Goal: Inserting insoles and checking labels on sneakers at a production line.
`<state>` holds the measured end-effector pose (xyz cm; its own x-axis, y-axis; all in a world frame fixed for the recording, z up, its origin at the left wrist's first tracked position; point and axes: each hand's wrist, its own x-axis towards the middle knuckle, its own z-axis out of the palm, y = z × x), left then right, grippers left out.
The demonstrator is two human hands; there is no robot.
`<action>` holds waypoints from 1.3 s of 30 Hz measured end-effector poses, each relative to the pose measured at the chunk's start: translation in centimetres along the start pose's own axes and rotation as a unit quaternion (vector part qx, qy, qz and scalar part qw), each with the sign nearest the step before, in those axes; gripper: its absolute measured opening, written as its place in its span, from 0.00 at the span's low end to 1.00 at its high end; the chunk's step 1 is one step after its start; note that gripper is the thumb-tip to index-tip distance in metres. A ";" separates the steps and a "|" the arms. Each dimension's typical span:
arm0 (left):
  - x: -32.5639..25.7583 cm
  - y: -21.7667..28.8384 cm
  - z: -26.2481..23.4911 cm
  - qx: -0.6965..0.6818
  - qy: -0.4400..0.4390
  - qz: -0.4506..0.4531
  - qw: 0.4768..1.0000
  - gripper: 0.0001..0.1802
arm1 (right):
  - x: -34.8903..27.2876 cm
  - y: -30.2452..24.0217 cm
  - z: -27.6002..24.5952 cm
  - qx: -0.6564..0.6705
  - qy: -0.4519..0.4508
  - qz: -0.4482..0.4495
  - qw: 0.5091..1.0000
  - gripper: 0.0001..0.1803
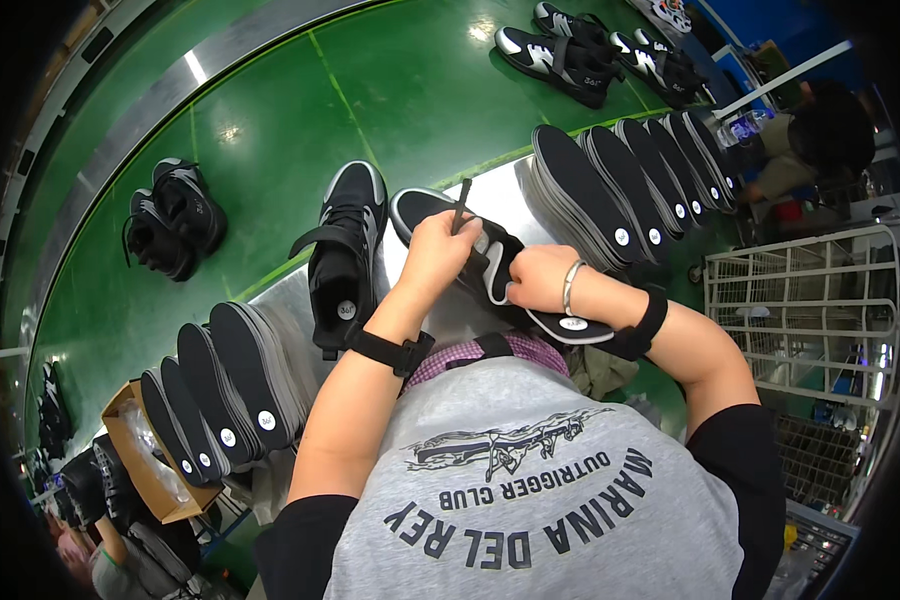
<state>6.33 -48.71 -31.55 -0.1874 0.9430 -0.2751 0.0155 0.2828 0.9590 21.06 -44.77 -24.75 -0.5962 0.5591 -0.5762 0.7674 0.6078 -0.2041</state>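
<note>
Head view: a black shoe is held at centre over a metal table. The left hand is closed around a thin dark stick at the shoe's opening. The right hand is clamped on the shoe's collar, with a black insole projecting at 4 o'clock. A finished shoe stands at 9 o'clock; stacked insoles lie at 1 o'clock. If the stick is levered too hard, the insole could be creased or seated crooked.
</note>
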 end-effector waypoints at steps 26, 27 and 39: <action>-0.8 -0.6 0.4 0.081 0.084 0.057 0.991 0.13 | -5.5 -0.1 -1.3 -0.157 0.026 -0.055 0.986 0.12; -0.9 -0.5 0.3 0.081 0.086 0.055 0.992 0.13 | -4.8 -0.4 -0.6 -0.161 0.056 -0.077 0.982 0.09; -1.1 -0.8 0.4 0.054 0.072 0.046 0.995 0.12 | 5.8 0.0 4.3 -0.201 -0.188 -0.088 0.957 0.13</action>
<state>6.95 -49.94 -32.04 -0.3188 0.9330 -0.1669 0.1436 0.2216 0.9645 18.59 -43.99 -31.48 -0.5221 0.2322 -0.8206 0.4653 0.8840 -0.0459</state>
